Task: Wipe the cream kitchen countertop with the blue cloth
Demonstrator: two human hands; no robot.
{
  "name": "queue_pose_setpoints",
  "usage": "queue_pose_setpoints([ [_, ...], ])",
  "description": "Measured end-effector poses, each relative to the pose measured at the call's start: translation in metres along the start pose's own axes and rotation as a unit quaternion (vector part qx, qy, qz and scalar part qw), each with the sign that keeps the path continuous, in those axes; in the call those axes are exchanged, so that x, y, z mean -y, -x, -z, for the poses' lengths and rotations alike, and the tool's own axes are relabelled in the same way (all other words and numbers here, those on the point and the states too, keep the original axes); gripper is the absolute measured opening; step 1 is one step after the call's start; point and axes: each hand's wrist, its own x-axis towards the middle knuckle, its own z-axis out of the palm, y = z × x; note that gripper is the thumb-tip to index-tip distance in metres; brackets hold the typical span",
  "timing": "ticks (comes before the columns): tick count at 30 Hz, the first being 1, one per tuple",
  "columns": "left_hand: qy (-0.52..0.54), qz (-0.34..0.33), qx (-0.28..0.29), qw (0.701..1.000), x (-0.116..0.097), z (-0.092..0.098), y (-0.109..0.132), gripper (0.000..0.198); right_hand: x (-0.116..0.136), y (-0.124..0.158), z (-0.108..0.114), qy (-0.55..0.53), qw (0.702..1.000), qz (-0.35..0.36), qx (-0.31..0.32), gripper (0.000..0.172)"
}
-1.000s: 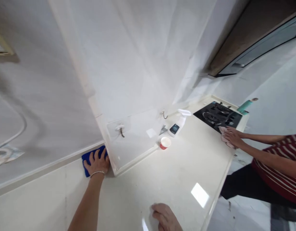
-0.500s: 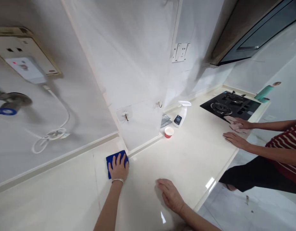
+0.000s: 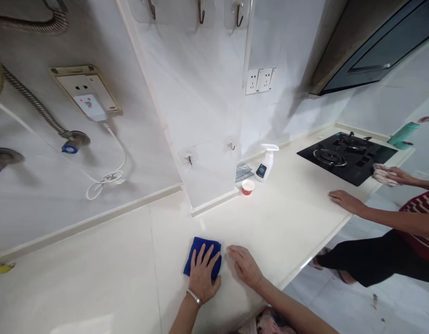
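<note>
Left hand [image 3: 202, 278] presses a blue cloth [image 3: 190, 260] to the counter [image 3: 96, 278], right hand [image 3: 245, 266] beside.

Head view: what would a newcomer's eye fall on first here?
The bright blue cloth under the person's left hand stands out first, against the cream countertop at lower centre. Further right, the black gas hob draws the eye, with a co-worker's hand holding a pink cloth beside its near corner.
</note>
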Motion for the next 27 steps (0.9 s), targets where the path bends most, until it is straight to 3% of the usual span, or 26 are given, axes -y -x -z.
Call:
queue_pose_setpoints([
  [2,0.044,-0.019,0.009,0.999,0.000,0.005,0.009,0.063,0.000,0.000,0.000,-0.009,1.000,-0.026,-0.008,0.052],
  [3,0.067,0.002,-0.003,0.998,0.002,0.007,0.014,0.057,0.000,-0.002,-0.001,-0.006,0.999,-0.048,-0.011,0.050],
  [5,0.113,0.118,-0.058,0.985,0.006,0.006,0.028,0.051,0.002,-0.012,-0.007,0.012,0.995,-0.097,-0.009,0.046],
  [8,0.149,0.299,-0.125,0.934,0.012,0.001,0.049,0.053,0.010,-0.038,-0.026,0.034,0.988,-0.152,0.009,0.041],
  [12,0.146,0.353,-0.108,0.918,0.013,0.000,0.058,0.058,0.026,-0.072,-0.054,0.041,0.983,-0.172,0.056,0.040],
  [15,0.145,0.385,-0.076,0.908,0.016,0.005,0.051,0.054,0.035,-0.079,-0.062,0.046,0.977,-0.187,0.091,0.032],
  [20,0.178,0.382,-0.025,0.906,0.022,0.013,0.015,0.039,0.025,-0.073,-0.039,0.044,0.969,-0.226,0.095,0.012],
  [24,0.208,0.312,-0.024,0.927,0.022,0.010,-0.029,0.040,-0.003,-0.068,0.002,0.080,0.961,-0.260,0.038,0.024],
  [27,0.194,0.296,-0.032,0.935,0.031,0.010,-0.043,0.048,-0.019,-0.063,0.032,0.123,0.957,-0.263,-0.004,0.034],
])
